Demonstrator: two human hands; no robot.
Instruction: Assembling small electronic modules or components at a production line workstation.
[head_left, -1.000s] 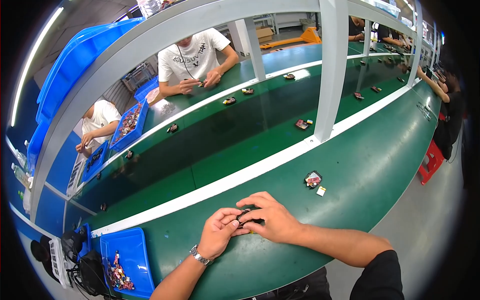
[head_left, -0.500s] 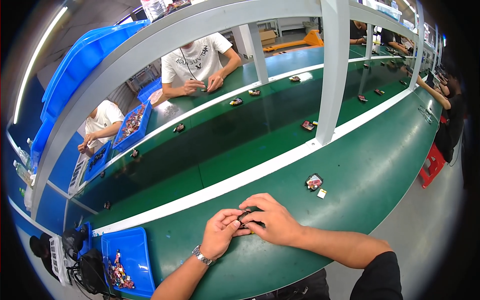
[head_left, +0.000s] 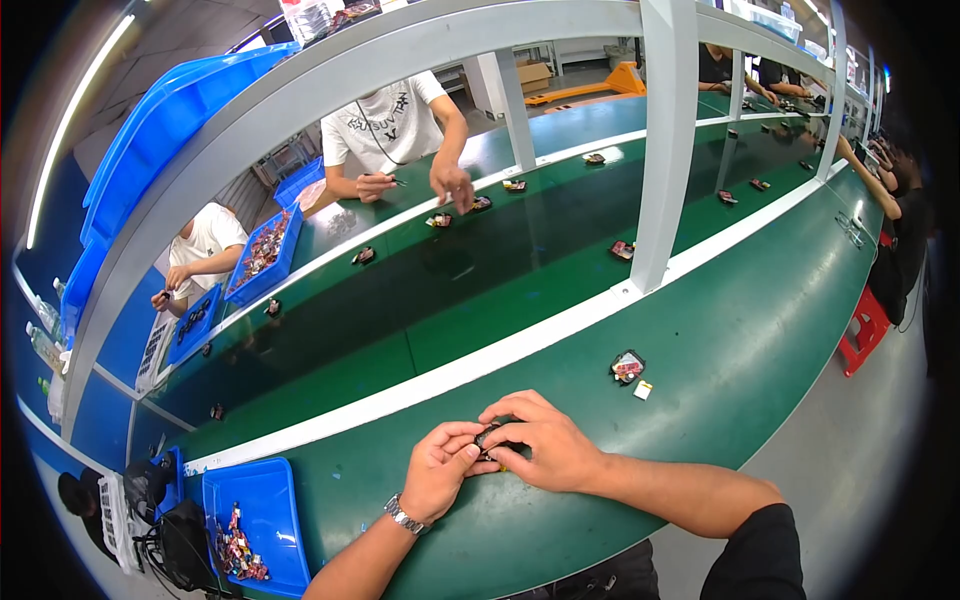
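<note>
- Head view: left hand point(head_left: 437, 476) and right hand point(head_left: 548, 446) fingers pinch a small black casing point(head_left: 486, 439) over the green desk point(head_left: 740, 340); opposed grips presumably steady it.
- Black-rimmed unit point(head_left: 628, 367) and white block point(head_left: 643, 390) lie near, presumably for reach.
- Blue tray point(head_left: 251, 482), left: walls contain loose parts point(head_left: 238, 552).

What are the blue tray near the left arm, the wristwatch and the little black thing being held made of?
Blue tray: probably smooth, glossy plastic; its colour is even, with bright reflections.
Wristwatch: likely polished metal; it looks silvery and shiny.
Little black thing: perhaps plastic, being dark, but mostly hidden, so I can't be sure.
</note>
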